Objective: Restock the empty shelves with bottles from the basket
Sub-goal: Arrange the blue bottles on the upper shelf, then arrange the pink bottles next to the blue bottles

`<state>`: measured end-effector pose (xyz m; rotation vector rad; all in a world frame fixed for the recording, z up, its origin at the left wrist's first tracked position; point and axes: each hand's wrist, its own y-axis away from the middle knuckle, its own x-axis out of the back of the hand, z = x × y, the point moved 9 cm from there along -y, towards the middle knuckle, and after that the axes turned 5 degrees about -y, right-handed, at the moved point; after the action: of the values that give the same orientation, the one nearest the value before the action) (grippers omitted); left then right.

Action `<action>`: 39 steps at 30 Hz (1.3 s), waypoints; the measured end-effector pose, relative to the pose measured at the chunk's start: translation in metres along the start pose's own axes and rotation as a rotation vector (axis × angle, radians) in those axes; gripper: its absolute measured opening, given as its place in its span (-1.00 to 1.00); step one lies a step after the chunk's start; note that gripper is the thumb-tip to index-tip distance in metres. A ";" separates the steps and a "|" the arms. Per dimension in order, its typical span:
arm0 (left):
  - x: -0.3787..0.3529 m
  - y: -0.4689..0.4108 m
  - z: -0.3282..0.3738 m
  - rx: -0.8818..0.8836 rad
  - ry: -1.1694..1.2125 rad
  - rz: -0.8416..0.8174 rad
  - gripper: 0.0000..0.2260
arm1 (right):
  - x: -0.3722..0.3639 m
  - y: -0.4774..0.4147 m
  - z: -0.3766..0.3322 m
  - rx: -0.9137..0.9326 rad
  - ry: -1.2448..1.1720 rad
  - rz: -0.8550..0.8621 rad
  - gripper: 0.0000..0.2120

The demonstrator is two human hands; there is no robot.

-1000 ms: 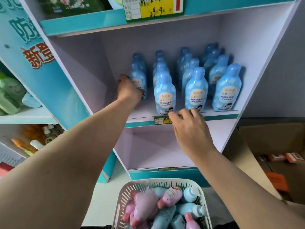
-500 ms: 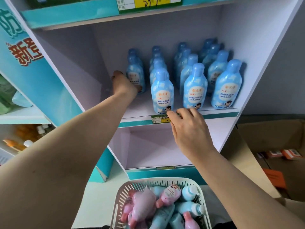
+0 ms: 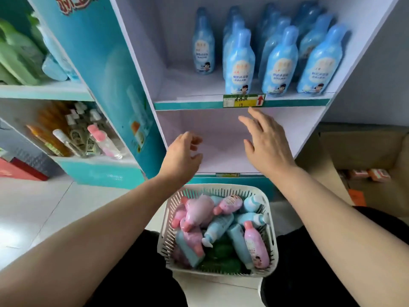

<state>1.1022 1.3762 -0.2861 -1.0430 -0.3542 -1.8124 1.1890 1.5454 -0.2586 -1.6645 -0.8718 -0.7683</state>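
Observation:
A white slotted basket (image 3: 269,237) sits low in the middle, holding several pink and light blue bottles (image 3: 218,227) lying jumbled. Above it, the upper shelf (image 3: 188,100) carries several upright blue bottles (image 3: 240,63) in rows; one stands alone at the left (image 3: 203,47). The lower shelf compartment (image 3: 221,134) has nothing in it. My left hand (image 3: 182,156) hovers in front of that lower compartment, fingers loosely curled and holding nothing. My right hand (image 3: 265,142) is beside it, fingers spread, also holding nothing. Both hands are above the basket.
A teal side panel (image 3: 106,74) bounds the shelf unit on the left. Beyond it, another rack holds green bottles (image 3: 20,54) and orange and pink ones (image 3: 73,134). Cardboard boxes (image 3: 358,160) stand at the right. White tiled floor (image 3: 44,207) lies at the left.
My left hand has let go of the blue bottle on the upper shelf and dropped down. My right hand has left the shelf edge. The view has tilted down.

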 end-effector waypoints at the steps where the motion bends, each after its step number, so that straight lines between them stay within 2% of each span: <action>1: -0.014 0.012 -0.016 0.045 -0.009 -0.054 -0.74 | -0.011 0.011 -0.003 0.006 -0.006 -0.051 -0.53; 5: -0.057 0.048 -0.082 0.310 -0.035 -0.200 -0.71 | -0.071 0.060 0.002 -0.041 0.022 -0.377 -0.64; 8: -0.078 0.064 -0.108 0.451 -0.047 -0.269 -0.67 | -0.115 0.105 0.024 -0.167 0.041 -0.621 -0.66; 11: -0.095 0.074 -0.113 0.411 -0.192 -0.377 -0.64 | -0.152 0.153 0.052 -0.320 0.072 -0.829 -0.66; 14: -0.111 0.073 -0.107 0.321 -0.277 -0.432 -0.67 | -0.181 0.189 0.065 -0.414 0.053 -0.953 -0.66; 22: -0.132 0.053 -0.086 0.238 -0.349 -0.442 -0.68 | -0.227 0.217 0.055 -0.340 0.081 -1.056 -0.77; 30: -0.131 0.056 -0.128 0.416 -0.359 -0.463 -0.71 | -0.238 0.220 0.055 -0.357 0.222 -1.074 -0.74; 32: -0.130 0.061 -0.142 0.466 -0.384 -0.484 -0.69 | -0.237 0.222 0.055 -0.419 0.180 -1.083 -0.74; 36: -0.131 0.077 -0.162 0.529 -0.453 -0.575 -0.68 | -0.225 0.229 0.063 -0.685 -0.059 -0.997 -0.81; 39: -0.140 0.091 -0.173 0.547 -0.449 -0.668 -0.71 | -0.211 0.220 0.060 -0.741 -0.154 -0.936 -0.85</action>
<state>1.1158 1.3070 -0.5157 -0.9820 -1.5276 -1.8423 1.2676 1.5294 -0.5586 -1.9198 -1.6510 -1.7766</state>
